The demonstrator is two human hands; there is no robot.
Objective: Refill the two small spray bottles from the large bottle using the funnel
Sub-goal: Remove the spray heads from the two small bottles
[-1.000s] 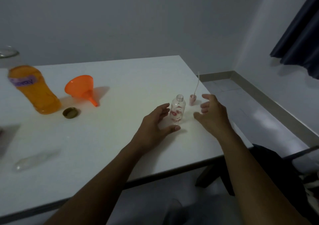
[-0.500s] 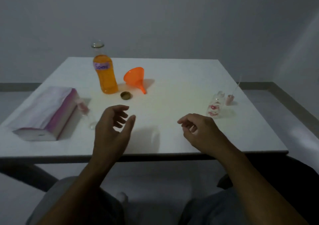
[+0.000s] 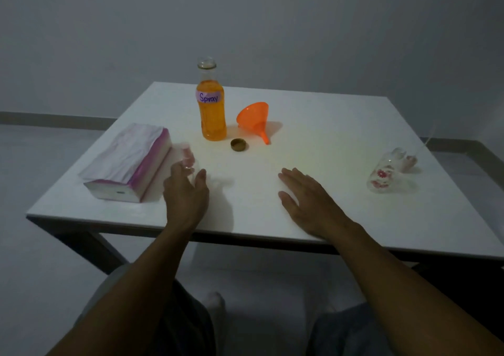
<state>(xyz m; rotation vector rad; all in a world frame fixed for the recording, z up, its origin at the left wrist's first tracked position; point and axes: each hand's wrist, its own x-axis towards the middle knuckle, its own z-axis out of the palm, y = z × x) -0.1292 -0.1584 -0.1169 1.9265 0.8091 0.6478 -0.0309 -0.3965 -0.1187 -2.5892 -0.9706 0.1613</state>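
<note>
Both hands [image 3: 186,196] moved left toward bottle [image 3: 212,102] labelled "Spray".

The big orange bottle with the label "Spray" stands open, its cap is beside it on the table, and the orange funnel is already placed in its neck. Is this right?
Not quite. In the head view the funnel lies on its side on the table, right of the big bottle, not in its neck. The rest holds: the bottle stands open and its cap lies beside it.

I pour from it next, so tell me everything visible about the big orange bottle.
The large bottle stands upright at the table's far middle, clear, filled with orange liquid to its shoulder, neck empty. A purple label reads "Spray". Its mouth is open; a dark cap lies nearby on the table. Nothing touches it; the orange funnel lies alongside.
</note>
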